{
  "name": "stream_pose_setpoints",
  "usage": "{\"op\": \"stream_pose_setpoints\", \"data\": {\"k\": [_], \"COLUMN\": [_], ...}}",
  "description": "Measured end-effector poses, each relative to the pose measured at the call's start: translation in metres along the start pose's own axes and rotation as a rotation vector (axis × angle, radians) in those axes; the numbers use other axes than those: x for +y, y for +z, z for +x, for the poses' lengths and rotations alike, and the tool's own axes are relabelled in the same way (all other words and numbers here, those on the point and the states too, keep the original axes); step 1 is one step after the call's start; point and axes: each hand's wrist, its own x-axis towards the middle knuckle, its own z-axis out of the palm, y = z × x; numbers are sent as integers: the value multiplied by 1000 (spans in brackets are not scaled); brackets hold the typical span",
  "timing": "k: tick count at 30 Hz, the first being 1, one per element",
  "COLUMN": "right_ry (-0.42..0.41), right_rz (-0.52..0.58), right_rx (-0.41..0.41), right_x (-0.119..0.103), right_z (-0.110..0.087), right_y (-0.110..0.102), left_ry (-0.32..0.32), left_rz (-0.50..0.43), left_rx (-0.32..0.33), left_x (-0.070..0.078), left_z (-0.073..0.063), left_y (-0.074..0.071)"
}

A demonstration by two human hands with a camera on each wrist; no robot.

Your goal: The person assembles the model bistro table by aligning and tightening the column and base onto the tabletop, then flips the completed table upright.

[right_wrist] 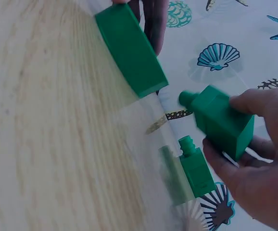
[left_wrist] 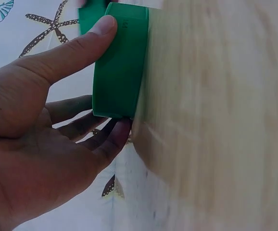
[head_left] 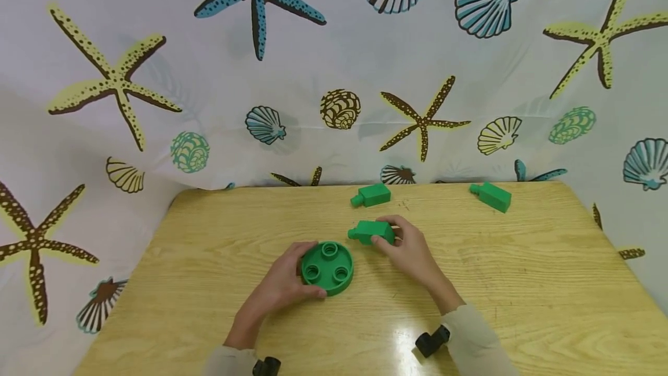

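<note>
A pale cloth (head_left: pixel 313 74) printed with starfish and shells fills the top and sides of the head view; before it spreads a glossy, wood-grained table (head_left: pixel 532 283), its far edge straight and its far corners rounded. At the frame's lower centre lies the green disc (head_left: pixel 327 270), smooth and shallow, with a raised rim and three ring-shaped, ribbed sockets; the left hand (head_left: pixel 284 276) grasps its left side, thumb at the near rim and fingers round the far side. Just beyond, slightly right of centre, the right hand (head_left: pixel 409 246) pinches the held block (head_left: pixel 369 232), a square-edged green piece with a narrow round neck pointing left; a small gap of wood parts neck from disc. Farther up, near the far edge, lies the middle block (head_left: pixel 374 195), its neck ridged like a screw; the far block (head_left: pixel 494 197) lies at upper right, well apart; wood stretches widely left of the disc and right of the right hand; light sleeves (head_left: pixel 477 338) enter from below.
</note>
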Motion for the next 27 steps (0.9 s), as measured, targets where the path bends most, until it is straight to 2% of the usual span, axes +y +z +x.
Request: {"op": "stream_pose_setpoints", "data": {"k": [4,8,16,27], "right_ry": [-67,-125,-158,-184], "right_rz": [184,251,204,126], "right_rx": [-12,10,-24,-10], "right_x": [-8,-14,-12,-12], "right_z": [-6,-11,-19,-23], "right_y": [-9,-16,-21,-18], "left_ry": [-7,23,31,22], "left_rz": [-40,-54,-45,-40], "left_rx": [15,44,42,29], "left_x": [2,8,16,20], "left_z": [2,6,15,24], "left_y": [6,10,18,26]}}
